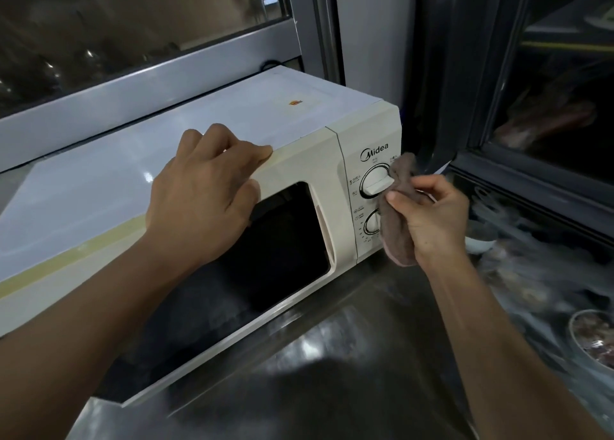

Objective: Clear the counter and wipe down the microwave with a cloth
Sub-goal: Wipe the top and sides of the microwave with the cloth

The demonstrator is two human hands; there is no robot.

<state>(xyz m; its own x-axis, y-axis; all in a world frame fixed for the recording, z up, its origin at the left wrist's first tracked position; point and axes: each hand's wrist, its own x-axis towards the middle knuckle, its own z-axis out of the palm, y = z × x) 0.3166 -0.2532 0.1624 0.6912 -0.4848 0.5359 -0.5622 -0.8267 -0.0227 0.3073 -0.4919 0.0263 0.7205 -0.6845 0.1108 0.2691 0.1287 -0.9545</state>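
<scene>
Cream-white plastic makes up the front of the Midea microwave (299, 160), which sits on a stainless steel counter (332, 366) with its door closed and its dark window facing the person. Over the top front edge of the door rests the left hand (202, 197), its fingers bent and lying close together on the pale top panel, the thumb down against the door face; it seems to be bracing the appliance, with nothing gripped. A bunched brown cloth (400, 226) is pinched between the thumb and curled fingers of the right hand (432, 220), and its upper end is pressed against the upper dial (377, 182) on the control panel, while the lower dial (370, 223) is partly hidden behind the fabric. Judging by this, wiping of the controls is under way. One risk is that rubbing across the knob turns it and sets the timer or power; another is that the microwave slides back on the slick steel if the bracing hand lets up. To the right, a bowl (584, 340) of food stands near enough for a loose cloth end to brush it.
</scene>
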